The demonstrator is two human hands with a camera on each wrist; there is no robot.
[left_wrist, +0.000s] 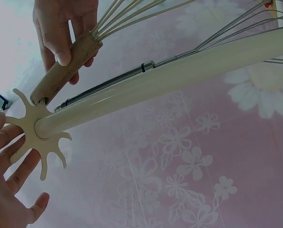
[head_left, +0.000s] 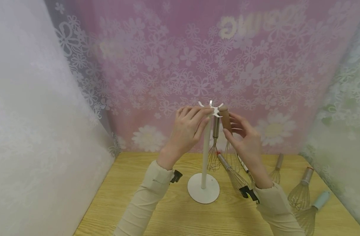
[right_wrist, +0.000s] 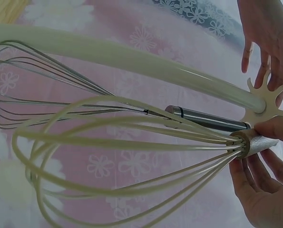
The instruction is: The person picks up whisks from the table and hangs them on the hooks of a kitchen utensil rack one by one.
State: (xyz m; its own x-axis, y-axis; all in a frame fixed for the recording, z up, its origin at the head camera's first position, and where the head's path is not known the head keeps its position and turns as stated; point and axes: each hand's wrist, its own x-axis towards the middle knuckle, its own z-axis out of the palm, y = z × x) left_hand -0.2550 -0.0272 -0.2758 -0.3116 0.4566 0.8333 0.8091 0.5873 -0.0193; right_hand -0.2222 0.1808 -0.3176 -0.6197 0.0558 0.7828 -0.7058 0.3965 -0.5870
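A white stand [head_left: 207, 154] with a star-shaped ring of hooks [left_wrist: 35, 126] on top stands upright on a round base. My left hand [head_left: 188, 129] pinches the edge of the hook ring, its other fingers spread behind it. My right hand [head_left: 247, 139] grips a whisk by its wooden handle [left_wrist: 67, 69], pale wires [right_wrist: 127, 142] pointing down. That handle's top end meets one hook; whether it is hooked on, I cannot tell. Beside the pole hangs a metal-handled whisk [head_left: 216, 127], handle up.
On the wood-grain table [head_left: 121, 196], several whisks lie to the right: one with a red-tipped handle [head_left: 223, 160], a small one [head_left: 278, 164], a metal-handled one [head_left: 305, 178] and one with a pale green handle [head_left: 322, 200]. A pink flowered backdrop [head_left: 168, 65] rises behind.
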